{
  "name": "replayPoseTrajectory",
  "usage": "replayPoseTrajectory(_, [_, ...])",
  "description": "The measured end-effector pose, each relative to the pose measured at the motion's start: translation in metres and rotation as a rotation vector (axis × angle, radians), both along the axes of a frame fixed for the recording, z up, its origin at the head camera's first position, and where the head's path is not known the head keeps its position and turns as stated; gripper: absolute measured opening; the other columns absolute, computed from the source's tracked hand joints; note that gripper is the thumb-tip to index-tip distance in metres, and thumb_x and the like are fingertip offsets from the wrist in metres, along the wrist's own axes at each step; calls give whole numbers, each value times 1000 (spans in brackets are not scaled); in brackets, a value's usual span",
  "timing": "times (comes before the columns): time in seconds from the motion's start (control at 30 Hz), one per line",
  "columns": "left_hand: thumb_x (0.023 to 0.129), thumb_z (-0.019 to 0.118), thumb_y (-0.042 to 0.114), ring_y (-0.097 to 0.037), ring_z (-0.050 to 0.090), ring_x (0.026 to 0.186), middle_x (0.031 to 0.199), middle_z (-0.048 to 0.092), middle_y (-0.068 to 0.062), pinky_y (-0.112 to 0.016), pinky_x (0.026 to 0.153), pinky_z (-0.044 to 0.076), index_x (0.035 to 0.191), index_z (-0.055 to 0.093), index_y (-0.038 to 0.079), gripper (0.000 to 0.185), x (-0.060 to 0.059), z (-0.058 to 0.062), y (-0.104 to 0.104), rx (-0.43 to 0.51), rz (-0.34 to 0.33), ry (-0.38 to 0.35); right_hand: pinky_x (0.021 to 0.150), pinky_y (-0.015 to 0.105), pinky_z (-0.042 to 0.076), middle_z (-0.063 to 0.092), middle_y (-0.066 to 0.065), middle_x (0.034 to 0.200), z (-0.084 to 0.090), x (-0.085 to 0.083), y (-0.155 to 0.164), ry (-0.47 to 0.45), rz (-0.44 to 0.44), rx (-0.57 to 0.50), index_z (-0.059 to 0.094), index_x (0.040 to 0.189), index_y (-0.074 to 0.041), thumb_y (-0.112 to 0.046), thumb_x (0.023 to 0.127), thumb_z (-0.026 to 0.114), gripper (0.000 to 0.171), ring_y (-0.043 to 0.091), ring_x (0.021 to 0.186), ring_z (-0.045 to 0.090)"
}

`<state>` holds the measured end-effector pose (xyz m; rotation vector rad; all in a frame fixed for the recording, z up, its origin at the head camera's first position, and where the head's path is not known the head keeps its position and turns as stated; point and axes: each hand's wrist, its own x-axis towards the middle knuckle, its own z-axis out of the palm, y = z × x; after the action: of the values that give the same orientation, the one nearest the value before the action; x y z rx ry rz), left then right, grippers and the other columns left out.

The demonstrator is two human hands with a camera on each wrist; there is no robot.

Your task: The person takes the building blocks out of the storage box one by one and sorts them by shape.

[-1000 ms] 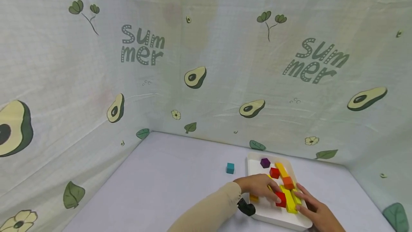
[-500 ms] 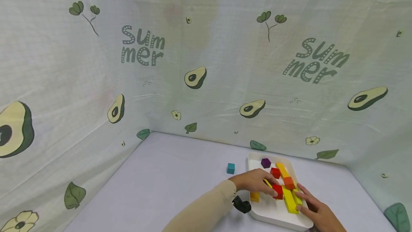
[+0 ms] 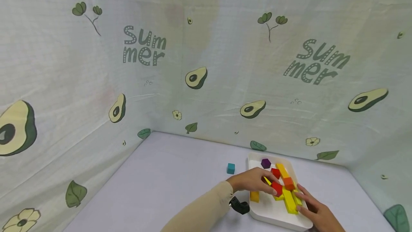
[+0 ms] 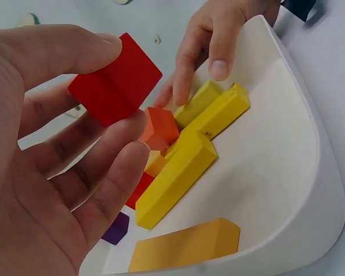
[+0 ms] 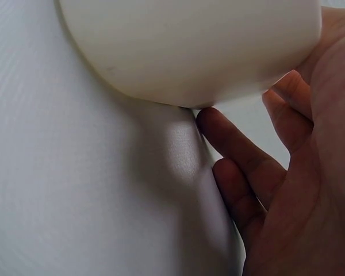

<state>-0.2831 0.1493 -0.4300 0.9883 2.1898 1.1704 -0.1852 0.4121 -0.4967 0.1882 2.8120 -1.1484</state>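
My left hand (image 3: 252,180) pinches a red block (image 4: 116,80) between thumb and fingers, above the white tray (image 3: 273,218). Below it in the left wrist view lie a long yellow block (image 4: 175,178), an orange-yellow block (image 4: 187,246) along the near wall and an orange block (image 4: 159,127). At the tray's right side my right hand (image 3: 318,211) grips the edge, with thumb and forefinger over the rim, close to the yellow blocks. From the right wrist view, other fingers (image 5: 233,135) stay outside, under the tray wall.
A small teal cube (image 3: 230,168) sits on the white table (image 3: 180,174), left of the tray. Inside the tray's far end are a purple block (image 3: 265,163) and another red block (image 3: 275,173). Patterned cloth (image 3: 219,81) hangs behind the table.
My left hand has moved slightly back and left with the red block, away from the long yellow block, uncovering a yellow piece beneath. My right hand keeps its place on the tray.
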Motion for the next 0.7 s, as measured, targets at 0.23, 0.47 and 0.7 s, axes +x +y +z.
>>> replayPoseTrajectory(0.23, [90,76,27,-4,55,91,109,61,19,-18,80,50,116,72,28,27,3,1,-15,63,20,-33,94,54,50,20,17,163,-3,-4,-3,-15,4,-4,53,145,-9,-56,92,65,73,52,140,29])
replayPoseTrajectory(0.47, [92,73,25,-7,58,86,98,64,14,-21,76,50,115,72,25,23,-4,-2,-28,122,80,-76,95,60,47,20,17,163,-2,-5,2,-16,29,32,51,146,-9,-56,93,64,73,54,140,28])
replayPoseTrajectory(0.7, [93,72,25,-8,59,84,98,64,12,-25,78,54,115,72,23,22,-17,-5,-42,171,90,-58,97,59,45,18,17,163,0,-4,8,-19,36,45,47,149,-8,-58,93,62,77,53,141,27])
